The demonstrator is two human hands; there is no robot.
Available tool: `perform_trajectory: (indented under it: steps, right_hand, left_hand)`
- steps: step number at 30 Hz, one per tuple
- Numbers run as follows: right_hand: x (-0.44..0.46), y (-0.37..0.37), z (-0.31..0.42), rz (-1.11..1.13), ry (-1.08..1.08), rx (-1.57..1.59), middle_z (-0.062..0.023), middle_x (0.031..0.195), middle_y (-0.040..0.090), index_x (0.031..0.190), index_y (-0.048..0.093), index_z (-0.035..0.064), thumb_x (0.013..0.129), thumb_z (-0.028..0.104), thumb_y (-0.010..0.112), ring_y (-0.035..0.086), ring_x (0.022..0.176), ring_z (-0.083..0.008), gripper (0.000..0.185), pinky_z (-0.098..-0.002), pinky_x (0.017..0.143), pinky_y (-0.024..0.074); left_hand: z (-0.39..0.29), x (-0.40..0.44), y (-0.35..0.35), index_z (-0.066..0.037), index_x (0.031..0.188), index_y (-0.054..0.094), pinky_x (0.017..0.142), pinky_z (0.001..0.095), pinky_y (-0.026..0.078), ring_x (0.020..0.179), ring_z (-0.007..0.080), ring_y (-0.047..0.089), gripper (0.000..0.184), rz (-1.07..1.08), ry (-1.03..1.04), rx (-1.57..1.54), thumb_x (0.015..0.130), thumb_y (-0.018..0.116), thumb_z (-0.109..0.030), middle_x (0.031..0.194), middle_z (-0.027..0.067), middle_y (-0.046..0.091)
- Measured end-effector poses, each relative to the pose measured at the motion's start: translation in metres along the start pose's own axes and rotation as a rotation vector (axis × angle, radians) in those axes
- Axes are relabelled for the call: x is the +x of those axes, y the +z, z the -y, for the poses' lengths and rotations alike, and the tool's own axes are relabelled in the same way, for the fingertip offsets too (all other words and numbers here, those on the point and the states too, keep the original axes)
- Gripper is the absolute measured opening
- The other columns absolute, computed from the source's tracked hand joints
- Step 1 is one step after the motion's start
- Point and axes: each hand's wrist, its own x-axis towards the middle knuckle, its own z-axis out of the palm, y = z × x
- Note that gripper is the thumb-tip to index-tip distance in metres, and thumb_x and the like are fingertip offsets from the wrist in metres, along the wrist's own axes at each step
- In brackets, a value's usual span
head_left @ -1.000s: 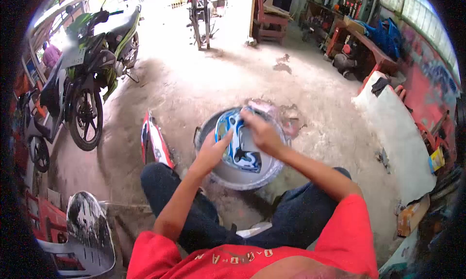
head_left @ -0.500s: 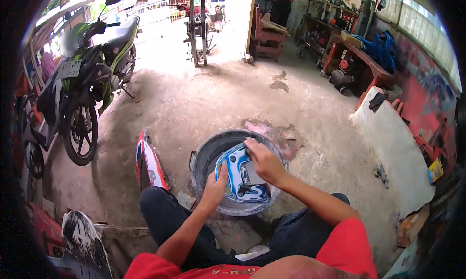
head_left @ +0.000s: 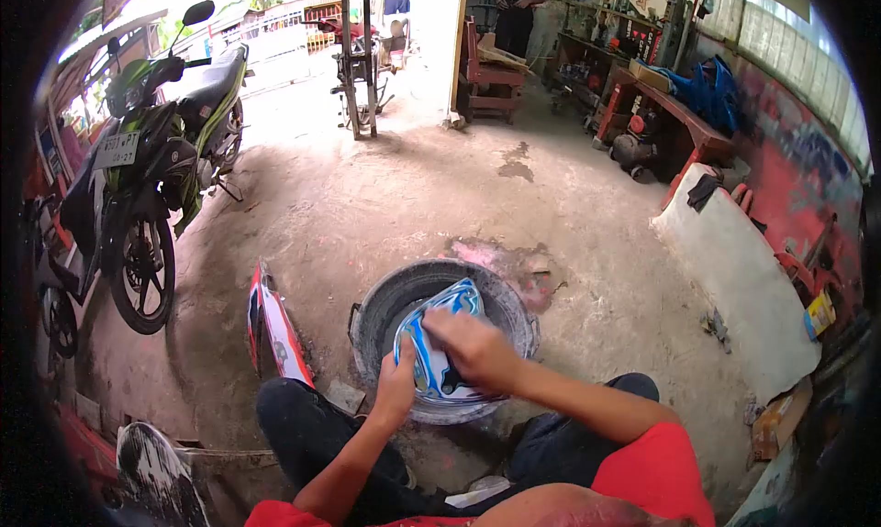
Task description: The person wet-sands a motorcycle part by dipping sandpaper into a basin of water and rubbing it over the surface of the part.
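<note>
Left hand [head_left: 395,387] grasps the panel [head_left: 428,360] at its left edge, thumb uppermost. Right hand [head_left: 474,348] lies bent across the face (cannot tell whether it clasps anything beneath); half a second ago it was at the upper right edge. The panel's upper end has since swung rightward. Finish: glossy blue and white swirls. Position: tilted, above the basin [head_left: 378,311]. Farther off, left: motorcycle [head_left: 170,149], parked.
</note>
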Motion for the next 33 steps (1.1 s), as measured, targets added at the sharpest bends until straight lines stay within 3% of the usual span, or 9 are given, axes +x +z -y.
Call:
perform_trajectory:
  steps: [2,7,11,17,19,20,25,31,33]
  right_hand:
    - [0.008,-0.003,-0.029,-0.013,0.148,-0.020,-0.0244,0.132,0.057,0.134,0.052,-0.0011,0.089,0.005,0.057,0.054,0.125,-0.0374,0.046,-0.0426,0.106,0.0436]
    - [-0.003,0.002,0.025,-0.037,-0.115,-0.037,-0.0235,0.134,0.057,0.132,0.055,-0.0005,0.084,0.000,0.056,0.059,0.121,-0.0360,0.048,-0.0424,0.105,0.0452]
    - [0.005,-0.010,-0.030,-0.019,0.192,-0.080,-0.0236,0.136,0.055,0.131,0.052,-0.0055,0.089,0.008,0.053,0.055,0.125,-0.0345,0.044,-0.0419,0.105,0.0448]
    - [-0.004,0.002,0.010,-0.020,-0.106,-0.043,-0.0209,0.130,0.061,0.131,0.055,-0.0013,0.085,0.006,0.057,0.058,0.124,-0.0318,0.047,-0.0430,0.102,0.0468]
    - [0.004,0.007,-0.036,-0.099,0.074,-0.052,-0.0230,0.126,0.062,0.130,0.056,-0.0017,0.084,-0.002,0.056,0.058,0.119,-0.0379,0.045,-0.0424,0.102,0.0462]
    - [0.015,-0.013,-0.036,0.056,0.330,-0.049,-0.0241,0.128,0.060,0.131,0.056,-0.0010,0.086,0.000,0.056,0.057,0.119,-0.0386,0.044,-0.0424,0.102,0.0461]
    - [0.002,0.000,0.014,-0.016,-0.100,-0.044,-0.0199,0.137,0.056,0.135,0.053,0.0016,0.091,0.005,0.056,0.055,0.126,-0.0342,0.045,-0.0411,0.105,0.0443]
    - [0.009,-0.004,-0.040,-0.065,0.185,-0.107,-0.0224,0.126,0.062,0.126,0.058,-0.0010,0.086,0.006,0.049,0.061,0.116,-0.0368,0.041,-0.0416,0.101,0.0480]
    - [0.001,0.013,-0.005,-0.126,-0.112,-0.130,-0.0237,0.126,0.062,0.125,0.058,-0.0018,0.086,0.006,0.050,0.061,0.116,-0.0359,0.040,-0.0417,0.101,0.0485]
  left_hand:
    - [-0.004,-0.004,0.002,-0.002,0.103,0.065,0.069,0.0242,0.045,0.076,0.0047,0.053,0.048,-0.010,-0.003,0.027,0.106,0.041,-0.044,0.085,-0.0030,0.061]
    - [0.004,0.002,0.001,-0.002,0.103,0.065,0.067,0.0237,0.043,0.075,0.0047,0.050,0.048,-0.025,0.016,0.044,0.106,0.042,-0.044,0.083,-0.0039,0.059]
    - [-0.014,-0.004,0.012,-0.002,0.100,0.065,0.065,0.0235,0.042,0.074,0.0040,0.047,0.044,0.031,0.023,0.003,0.106,0.044,-0.040,0.082,-0.0051,0.057]
    - [-0.005,0.000,0.005,-0.001,0.098,0.064,0.066,0.0246,0.043,0.075,0.0045,0.048,0.036,0.015,0.090,0.158,0.106,0.048,-0.032,0.081,-0.0057,0.056]
    - [-0.013,0.000,0.003,-0.001,0.098,0.064,0.067,0.0255,0.044,0.076,0.0050,0.049,0.034,0.027,0.104,0.193,0.105,0.049,-0.030,0.081,-0.0054,0.056]
    - [-0.013,-0.004,0.003,0.000,0.098,0.063,0.067,0.0259,0.044,0.076,0.0053,0.049,0.033,0.033,0.103,0.204,0.105,0.049,-0.029,0.081,-0.0052,0.055]
    - [-0.009,0.006,0.004,0.001,0.098,0.060,0.068,0.0284,0.045,0.076,0.0082,0.050,0.029,-0.064,0.345,0.309,0.104,0.052,-0.026,0.081,0.0010,0.058]
    - [-0.008,0.005,0.002,0.001,0.097,0.057,0.067,0.0287,0.044,0.076,0.0091,0.050,0.029,-0.070,0.438,0.432,0.103,0.052,-0.027,0.080,0.0034,0.058]
    - [-0.009,0.006,0.002,0.001,0.097,0.057,0.067,0.0280,0.043,0.076,0.0083,0.050,0.030,-0.076,0.410,0.413,0.104,0.052,-0.028,0.080,0.0027,0.058]
